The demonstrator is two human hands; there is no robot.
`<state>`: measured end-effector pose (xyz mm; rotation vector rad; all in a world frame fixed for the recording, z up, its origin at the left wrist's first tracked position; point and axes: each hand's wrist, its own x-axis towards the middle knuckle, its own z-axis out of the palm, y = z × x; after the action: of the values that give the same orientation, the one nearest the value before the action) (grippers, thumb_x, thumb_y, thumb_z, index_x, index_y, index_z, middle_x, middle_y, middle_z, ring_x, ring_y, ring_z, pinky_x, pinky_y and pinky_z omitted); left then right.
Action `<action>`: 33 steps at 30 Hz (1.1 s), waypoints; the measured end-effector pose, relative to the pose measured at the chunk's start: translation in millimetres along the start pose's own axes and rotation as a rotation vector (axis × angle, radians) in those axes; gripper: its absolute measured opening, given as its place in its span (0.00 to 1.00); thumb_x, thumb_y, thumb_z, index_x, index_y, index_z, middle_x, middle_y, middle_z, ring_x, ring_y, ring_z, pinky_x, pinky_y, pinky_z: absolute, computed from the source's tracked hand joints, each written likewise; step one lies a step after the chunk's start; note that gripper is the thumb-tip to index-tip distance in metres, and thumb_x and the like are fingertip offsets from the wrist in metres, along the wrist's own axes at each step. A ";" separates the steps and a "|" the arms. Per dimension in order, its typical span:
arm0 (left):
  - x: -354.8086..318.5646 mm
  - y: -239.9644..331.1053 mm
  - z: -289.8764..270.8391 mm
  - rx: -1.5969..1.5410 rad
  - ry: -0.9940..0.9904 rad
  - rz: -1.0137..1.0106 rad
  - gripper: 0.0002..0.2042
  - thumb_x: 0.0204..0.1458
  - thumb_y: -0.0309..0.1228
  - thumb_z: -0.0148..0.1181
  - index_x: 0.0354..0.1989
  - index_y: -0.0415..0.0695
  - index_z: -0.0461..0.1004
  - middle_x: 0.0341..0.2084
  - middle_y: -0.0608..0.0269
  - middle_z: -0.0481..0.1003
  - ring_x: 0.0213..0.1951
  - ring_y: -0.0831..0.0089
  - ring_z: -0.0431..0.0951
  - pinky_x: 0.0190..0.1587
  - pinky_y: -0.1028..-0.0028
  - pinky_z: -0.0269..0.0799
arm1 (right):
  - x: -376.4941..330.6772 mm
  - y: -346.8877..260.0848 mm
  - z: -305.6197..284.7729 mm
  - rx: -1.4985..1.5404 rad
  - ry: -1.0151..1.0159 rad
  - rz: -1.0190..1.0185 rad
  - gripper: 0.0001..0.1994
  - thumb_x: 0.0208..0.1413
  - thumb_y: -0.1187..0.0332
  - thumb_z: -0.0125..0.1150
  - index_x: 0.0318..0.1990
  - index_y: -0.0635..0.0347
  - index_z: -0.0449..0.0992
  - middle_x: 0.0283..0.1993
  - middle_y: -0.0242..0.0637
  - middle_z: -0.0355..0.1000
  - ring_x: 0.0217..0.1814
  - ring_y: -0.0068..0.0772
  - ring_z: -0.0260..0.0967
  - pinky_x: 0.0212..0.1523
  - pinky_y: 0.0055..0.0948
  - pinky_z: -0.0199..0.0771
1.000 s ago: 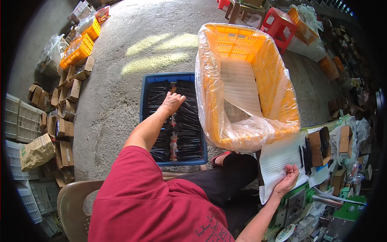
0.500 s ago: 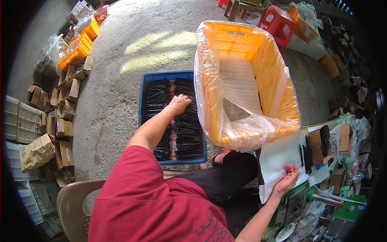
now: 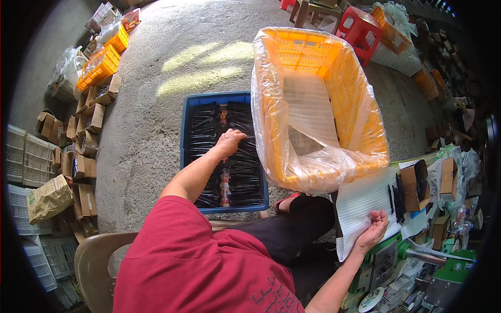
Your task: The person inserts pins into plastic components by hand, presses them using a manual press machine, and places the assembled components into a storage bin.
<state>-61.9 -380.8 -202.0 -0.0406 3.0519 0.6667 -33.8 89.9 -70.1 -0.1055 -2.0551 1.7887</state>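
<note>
My left hand is over a blue bin on the floor ahead of me, its fingers bent together down at the black pieces. Long, thin black pieces lie stacked in two columns in that bin, with a reddish strip between them. Whatever the fingertips hold is hidden. To the right, my right hand rests palm up on a white ribbed foam sheet, loosely curled, fingers apart and nothing in it. A few black pieces lie on the sheet's far right side, beyond that hand.
A yellow crate lined with clear plastic stands right of the bin. An open cardboard box sits on the bench, near a green machine. Cardboard boxes line the left side; a red stool stands far right.
My left hand has shifted slightly toward me over the black pieces, its wrist lower. My right hand stays on the foam sheet.
</note>
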 end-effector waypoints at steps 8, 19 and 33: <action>3.6 -0.7 -5.1 0.000 0.018 -0.097 0.14 0.41 0.21 0.47 0.38 0.46 0.70 0.35 0.58 0.68 0.41 0.61 0.66 0.43 0.68 0.63 | -0.1 1.7 -1.1 0.011 -0.001 -0.002 0.27 0.56 0.52 0.32 0.45 0.73 0.58 0.35 0.43 0.62 0.39 0.31 0.59 0.46 0.27 0.57; -6.4 -24.4 -29.3 0.034 0.072 -0.035 0.16 0.37 0.17 0.44 0.37 0.43 0.69 0.33 0.55 0.69 0.40 0.58 0.67 0.43 0.67 0.63 | -0.5 0.3 -0.3 -0.001 0.003 0.003 0.26 0.56 0.52 0.32 0.45 0.73 0.58 0.35 0.42 0.62 0.39 0.30 0.59 0.47 0.27 0.57; -23.7 -2.4 -42.1 0.380 -0.260 -0.038 0.19 0.31 0.26 0.55 0.38 0.45 0.64 0.30 0.61 0.71 0.40 0.66 0.66 0.39 0.62 0.55 | -0.8 0.9 -0.4 -0.002 0.002 0.007 0.26 0.56 0.53 0.31 0.45 0.73 0.58 0.35 0.42 0.62 0.38 0.30 0.59 0.45 0.26 0.57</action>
<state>-38.6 -400.1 -164.1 -0.0059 2.8582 0.0728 -33.2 90.1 -71.2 -0.1151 -2.0584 1.7898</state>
